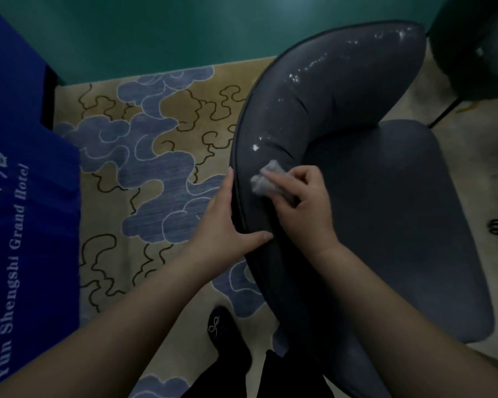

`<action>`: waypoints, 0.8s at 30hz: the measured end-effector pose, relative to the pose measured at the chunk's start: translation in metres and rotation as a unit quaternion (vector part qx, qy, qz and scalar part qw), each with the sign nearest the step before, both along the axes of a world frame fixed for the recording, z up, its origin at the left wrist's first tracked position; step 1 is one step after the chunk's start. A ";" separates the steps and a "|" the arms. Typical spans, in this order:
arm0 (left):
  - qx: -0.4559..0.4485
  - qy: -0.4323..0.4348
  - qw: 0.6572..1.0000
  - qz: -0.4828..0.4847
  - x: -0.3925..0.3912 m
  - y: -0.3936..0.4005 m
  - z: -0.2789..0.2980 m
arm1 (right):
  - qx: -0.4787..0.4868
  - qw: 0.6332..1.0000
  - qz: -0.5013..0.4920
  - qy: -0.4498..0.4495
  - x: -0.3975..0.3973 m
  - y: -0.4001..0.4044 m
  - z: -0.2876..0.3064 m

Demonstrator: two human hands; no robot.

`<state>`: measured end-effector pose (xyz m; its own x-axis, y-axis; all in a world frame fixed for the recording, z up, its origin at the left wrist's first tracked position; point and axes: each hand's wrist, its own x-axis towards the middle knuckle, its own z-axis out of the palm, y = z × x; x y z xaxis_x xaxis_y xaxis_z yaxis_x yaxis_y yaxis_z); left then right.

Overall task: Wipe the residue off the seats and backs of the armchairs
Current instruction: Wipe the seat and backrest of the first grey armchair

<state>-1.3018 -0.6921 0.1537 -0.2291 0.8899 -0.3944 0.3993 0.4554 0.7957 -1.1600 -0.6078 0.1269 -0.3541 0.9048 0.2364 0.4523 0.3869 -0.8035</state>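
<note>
From my remote seat I saw the right hand clenched around a small crumpled grey rag, its fingers curled over the wad and pressing it against the curved, padded back of the dark grey-blue armchair. The left hand lay released, fingers straight, flat against the outer rim of that back just beside the right hand, thumb reaching toward it, apparently bracing the chair.

White flecks of residue sat just beyond the rag, with more scattered farther along the crest, well away from both hands. The seat cushion lay to the far side of the right hand.

I judged the rag light, soft and easily bunched, best gripped as a wad under the fingertips. The upholstery looked smooth and slightly glossy, probably slippery yet yielding, so firm pressure seemed needed.
</note>
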 end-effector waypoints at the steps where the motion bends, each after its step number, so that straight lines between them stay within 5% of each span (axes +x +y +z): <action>1: 0.001 0.000 1.000 -0.005 -0.002 0.002 0.000 | -0.038 0.998 -0.053 0.016 -0.001 0.005 0.001; 4: 0.001 -0.016 1.000 -0.017 -0.009 0.008 0.000 | -0.114 0.982 -0.137 0.067 -0.004 0.012 0.004; 8: 0.009 -0.034 0.999 -0.029 -0.016 0.013 -0.002 | -0.030 0.999 -0.016 0.031 -0.008 -0.002 0.004; 13: 0.013 -0.033 0.999 -0.029 -0.017 0.019 -0.004 | -0.124 0.977 -0.153 0.081 -0.009 0.021 0.002; 17: 0.005 -0.036 0.999 -0.027 -0.022 0.028 -0.005 | -0.043 0.996 -0.064 0.048 -0.014 0.018 -0.002; 21: -0.009 -0.037 0.999 -0.025 -0.027 0.036 -0.003 | -0.149 0.969 -0.164 0.107 -0.008 0.037 -0.003; 24: -0.009 -0.048 0.998 -0.029 -0.032 0.047 0.000 | -0.074 0.989 -0.080 0.098 -0.021 0.040 0.007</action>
<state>-1.3343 -0.6449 0.1542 -0.1373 0.8933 -0.4280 0.3469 0.4481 0.8239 -1.1805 -0.5678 0.1342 -0.1634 0.9757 0.1460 0.3289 0.1934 -0.9243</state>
